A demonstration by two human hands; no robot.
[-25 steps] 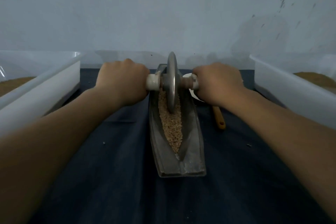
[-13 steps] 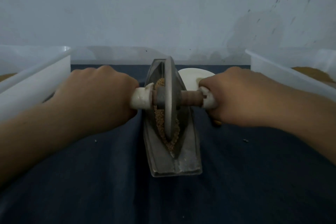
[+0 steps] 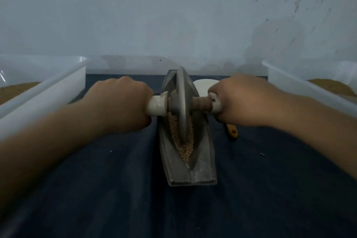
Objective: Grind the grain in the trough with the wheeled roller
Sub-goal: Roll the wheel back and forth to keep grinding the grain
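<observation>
Gripping the white handle ends of the wheeled roller (image 3: 182, 102) at frame centre, the left hand (image 3: 119, 104) and right hand (image 3: 243, 100) each curl round one side; its metal disc stands upright in the grey trough (image 3: 202, 160), bedded in the grain (image 3: 183, 141); white bins flank the dark cloth (image 3: 116, 189).

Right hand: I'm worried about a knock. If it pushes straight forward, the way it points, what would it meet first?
Probably the white dish lying just beyond the right hand, which grips the wheeled roller. Height is unclear, so the hand might pass over it.
</observation>
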